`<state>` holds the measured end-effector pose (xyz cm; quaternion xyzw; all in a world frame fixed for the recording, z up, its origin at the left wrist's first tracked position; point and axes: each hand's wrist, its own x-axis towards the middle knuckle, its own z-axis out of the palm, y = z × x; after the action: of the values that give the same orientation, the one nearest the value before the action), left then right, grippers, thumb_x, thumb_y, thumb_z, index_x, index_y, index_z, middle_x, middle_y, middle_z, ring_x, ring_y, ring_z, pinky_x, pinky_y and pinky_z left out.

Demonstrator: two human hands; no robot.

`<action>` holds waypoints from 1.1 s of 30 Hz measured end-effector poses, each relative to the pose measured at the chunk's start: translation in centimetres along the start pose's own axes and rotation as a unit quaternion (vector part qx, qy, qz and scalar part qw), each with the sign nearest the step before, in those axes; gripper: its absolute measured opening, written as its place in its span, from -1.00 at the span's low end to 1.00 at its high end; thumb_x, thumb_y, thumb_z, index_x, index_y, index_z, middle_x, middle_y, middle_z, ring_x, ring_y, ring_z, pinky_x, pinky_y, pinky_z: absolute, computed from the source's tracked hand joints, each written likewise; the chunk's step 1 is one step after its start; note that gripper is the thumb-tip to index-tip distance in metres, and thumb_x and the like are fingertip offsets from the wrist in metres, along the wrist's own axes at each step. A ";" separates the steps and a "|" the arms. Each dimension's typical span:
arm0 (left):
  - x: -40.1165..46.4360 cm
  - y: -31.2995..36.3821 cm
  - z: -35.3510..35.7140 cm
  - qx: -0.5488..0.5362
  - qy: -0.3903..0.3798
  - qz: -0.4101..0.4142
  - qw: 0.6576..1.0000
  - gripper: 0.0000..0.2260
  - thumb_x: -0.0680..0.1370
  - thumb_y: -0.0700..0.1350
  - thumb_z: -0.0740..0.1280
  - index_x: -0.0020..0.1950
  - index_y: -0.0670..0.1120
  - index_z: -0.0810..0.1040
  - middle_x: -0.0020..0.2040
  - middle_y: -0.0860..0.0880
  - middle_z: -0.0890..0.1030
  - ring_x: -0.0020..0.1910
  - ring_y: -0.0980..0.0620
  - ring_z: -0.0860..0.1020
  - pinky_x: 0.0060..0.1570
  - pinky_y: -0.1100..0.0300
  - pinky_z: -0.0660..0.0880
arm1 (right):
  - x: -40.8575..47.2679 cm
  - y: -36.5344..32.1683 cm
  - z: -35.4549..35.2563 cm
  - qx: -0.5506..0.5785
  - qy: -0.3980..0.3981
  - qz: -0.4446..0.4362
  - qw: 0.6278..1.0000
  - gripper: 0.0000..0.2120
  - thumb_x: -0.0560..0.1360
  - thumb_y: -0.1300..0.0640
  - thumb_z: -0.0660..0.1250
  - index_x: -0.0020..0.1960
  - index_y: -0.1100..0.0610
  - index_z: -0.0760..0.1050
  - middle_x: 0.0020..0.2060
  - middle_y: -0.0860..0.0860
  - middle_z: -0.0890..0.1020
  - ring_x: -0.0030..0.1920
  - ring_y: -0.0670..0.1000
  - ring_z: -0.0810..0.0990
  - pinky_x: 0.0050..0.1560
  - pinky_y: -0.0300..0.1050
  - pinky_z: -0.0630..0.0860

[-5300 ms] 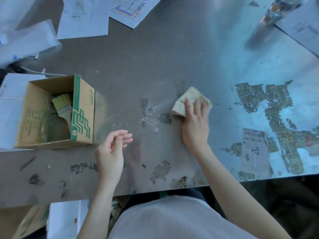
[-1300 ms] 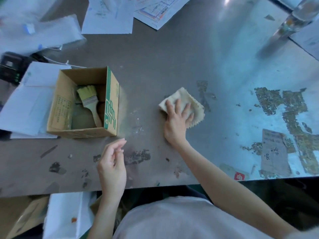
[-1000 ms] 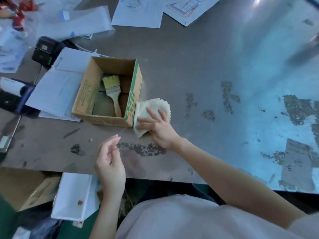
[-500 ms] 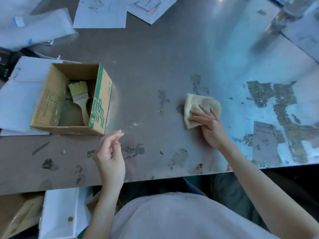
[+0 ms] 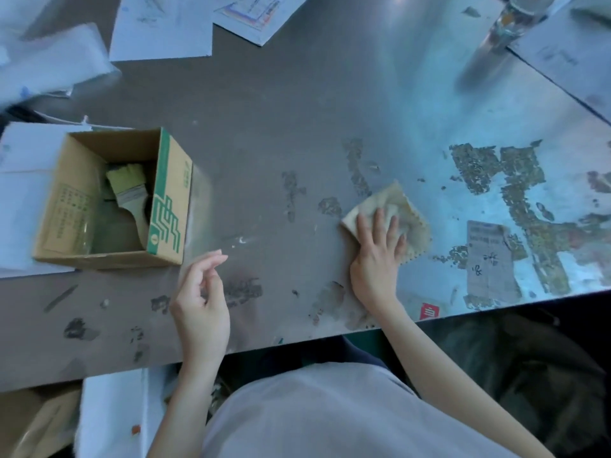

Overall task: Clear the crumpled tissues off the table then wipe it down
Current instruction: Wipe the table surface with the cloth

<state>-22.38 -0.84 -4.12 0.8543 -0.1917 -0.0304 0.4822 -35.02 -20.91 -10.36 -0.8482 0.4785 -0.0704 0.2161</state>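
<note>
My right hand point(image 5: 377, 256) presses flat, fingers straight, on a beige cloth point(image 5: 401, 211) with a zigzag edge, lying on the grey metal table point(image 5: 297, 104) near its front edge. My left hand point(image 5: 201, 302) hovers over the front of the table with loosely curled fingers and holds nothing. No crumpled tissues show on the tabletop.
An open cardboard box point(image 5: 170, 200) holding a paintbrush point(image 5: 127, 193) stands at the left. Papers point(image 5: 158, 24) lie along the back and left. A glass bottle point(image 5: 515, 14) stands at the back right. Stuck paper scraps point(image 5: 489, 262) and residue patches mark the right side.
My right hand swept the cloth from beside the box to the right across the table and now sits slightly nearer the front edge. My left hand has stayed hovering in place.
</note>
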 end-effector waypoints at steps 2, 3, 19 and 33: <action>0.1 -0.8 -1.1 0.023 0.032 0.020 0.999 -0.77 0.59 -0.41 0.18 0.07 -0.23 0.60 0.12 -0.07 0.55 0.15 0.15 0.52 0.14 0.37 0.43 | 0.6 -2.1 0.7 0.010 -0.017 -0.044 0.999 -0.24 0.35 0.44 0.09 0.51 0.05 0.14 0.55 0.09 -0.01 0.54 0.19 -0.17 0.46 0.14 -0.31; 0.2 -1.2 -1.8 0.040 0.052 0.026 0.997 -0.77 0.59 -0.40 0.19 0.08 -0.23 0.60 0.14 -0.09 0.52 0.19 0.03 0.52 0.17 0.27 0.46 | 1.1 -3.3 1.2 0.014 -0.029 -0.068 0.997 -0.26 0.36 0.43 0.09 0.50 0.04 0.17 0.55 0.07 0.01 0.54 0.17 -0.16 0.47 0.14 -0.29; 4.7 -5.1 -4.3 0.207 0.036 0.131 0.969 -0.73 0.61 -0.32 0.26 0.31 -0.29 0.53 0.26 -0.22 0.56 0.41 -0.29 0.31 0.36 -0.17 0.34 | 0.9 -7.6 3.6 0.059 -0.258 -0.454 0.851 -0.31 0.23 0.39 0.06 0.28 0.02 0.52 0.42 -0.08 0.38 0.52 0.04 0.12 0.51 0.05 -0.04; 4.3 -2.0 0.2 0.164 0.049 0.092 0.981 -0.69 0.58 -0.41 0.24 0.32 -0.31 0.51 0.20 -0.28 0.54 0.41 -0.36 0.27 0.36 -0.15 0.34 | 8.3 6.4 -3.7 0.019 0.003 -0.090 0.996 -0.30 0.34 0.49 0.08 0.38 0.02 0.41 0.47 0.00 0.30 0.53 0.10 0.09 0.51 0.12 -0.03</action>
<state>-17.90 -1.62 -5.31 0.9011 -0.2478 0.0877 0.3449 -36.85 -31.88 -10.57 -0.8833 0.3996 -0.1010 0.2233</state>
